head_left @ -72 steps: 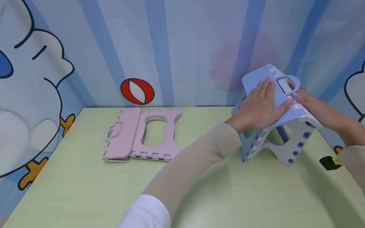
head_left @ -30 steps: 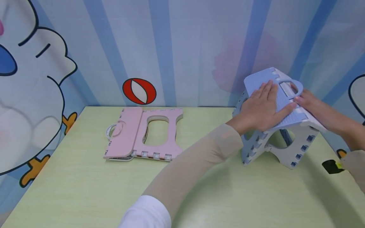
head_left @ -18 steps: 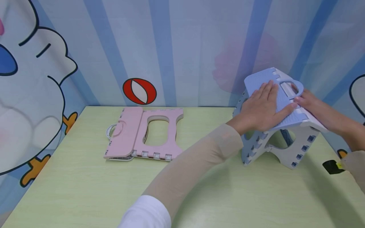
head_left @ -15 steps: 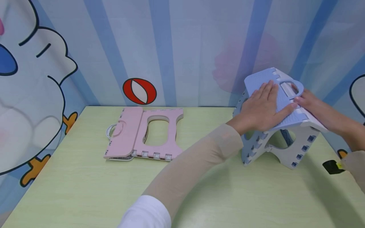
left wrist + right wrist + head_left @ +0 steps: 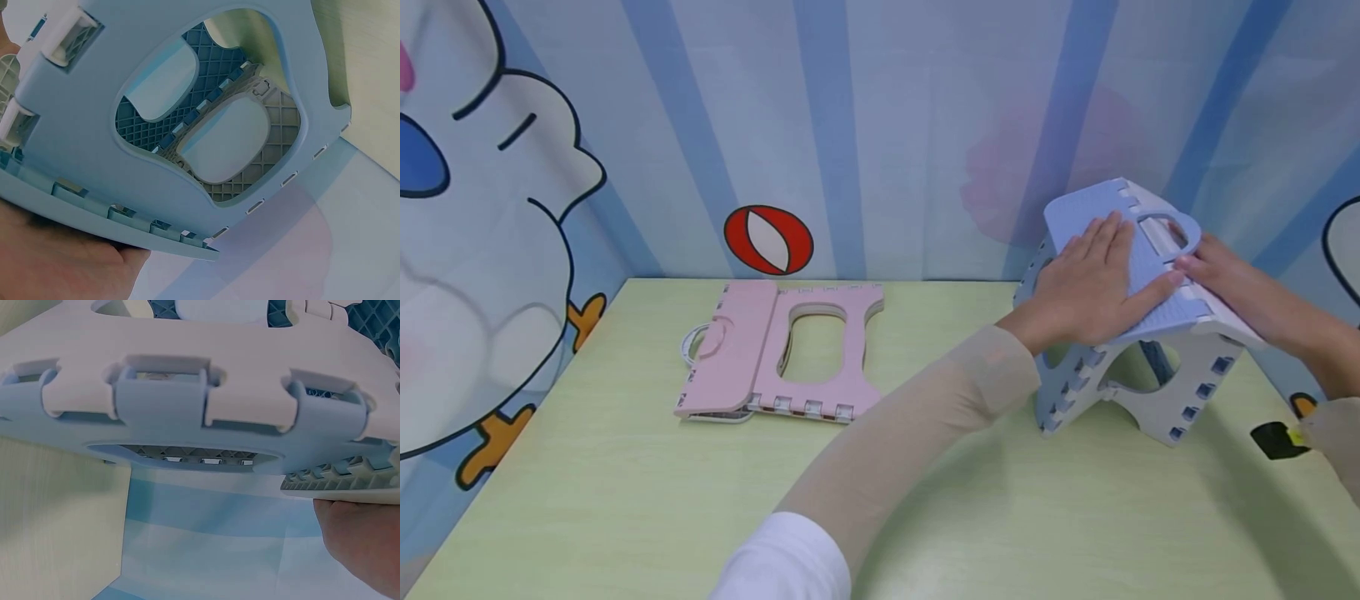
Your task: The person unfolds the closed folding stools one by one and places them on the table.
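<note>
A blue and white folding step stool point(image 5: 1150, 308) stands partly unfolded at the right of the table, its two top panels sloping like a roof. My left hand point(image 5: 1082, 283) lies flat on the blue panel, fingers straight and thumb spread out. On the white panel's right slope rests my right hand point(image 5: 1240, 283), thumb near the blue carrying loop point(image 5: 1183, 229); its other fingers are mostly hidden. The left wrist view shows the left palm point(image 5: 69, 262) against the panel's edge. In the right wrist view, the right hand point(image 5: 362, 540) touches the white panel from outside.
A pink folding stool point(image 5: 730, 350) lies folded flat at the left back of the pale green table point(image 5: 625, 508). Behind stands a blue striped backdrop point(image 5: 887, 125) with cartoon prints. A small black object point(image 5: 1277, 440) shows beside the right sleeve.
</note>
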Tool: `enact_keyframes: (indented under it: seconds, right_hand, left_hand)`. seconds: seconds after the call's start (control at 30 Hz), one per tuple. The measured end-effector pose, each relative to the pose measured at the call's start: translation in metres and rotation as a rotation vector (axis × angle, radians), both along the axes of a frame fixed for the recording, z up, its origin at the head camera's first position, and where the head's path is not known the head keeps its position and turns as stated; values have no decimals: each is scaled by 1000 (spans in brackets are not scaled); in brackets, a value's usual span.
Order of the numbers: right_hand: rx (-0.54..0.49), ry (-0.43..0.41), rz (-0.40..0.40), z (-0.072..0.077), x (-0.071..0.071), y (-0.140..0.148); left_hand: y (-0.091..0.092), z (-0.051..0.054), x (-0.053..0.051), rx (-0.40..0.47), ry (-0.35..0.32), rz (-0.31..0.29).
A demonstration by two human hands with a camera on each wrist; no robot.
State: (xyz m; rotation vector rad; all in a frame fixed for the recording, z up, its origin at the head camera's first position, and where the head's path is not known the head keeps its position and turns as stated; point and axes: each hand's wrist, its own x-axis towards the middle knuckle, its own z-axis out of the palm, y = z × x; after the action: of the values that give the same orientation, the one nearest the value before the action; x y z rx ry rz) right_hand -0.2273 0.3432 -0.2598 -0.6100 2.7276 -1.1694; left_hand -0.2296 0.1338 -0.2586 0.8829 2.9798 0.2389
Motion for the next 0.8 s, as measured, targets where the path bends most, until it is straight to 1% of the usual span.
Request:
enact_keyframes:
  seconds: [0.1, 0.13, 0.17, 0.43, 0.53, 0.8]
  right_hand:
    - [45, 3, 12, 0, 14, 0]
    - [43, 4, 10, 1, 15, -1]
    - [42, 6, 18, 1, 15, 0]
    - [68, 20, -20, 0, 13, -1]
    - [68, 29, -16, 0, 14, -1]
    - [73, 12, -24, 1, 15, -2]
  left_hand:
    - [0, 0, 0, -5, 1, 3]
    - [0, 0, -1, -4, 1, 3]
    - [0, 0, -1, -3, 3, 1]
    - [2, -1, -2, -18, 4, 13]
    - [2, 0, -1, -21, 2, 14]
    - [1, 0, -1, -33, -1, 16]
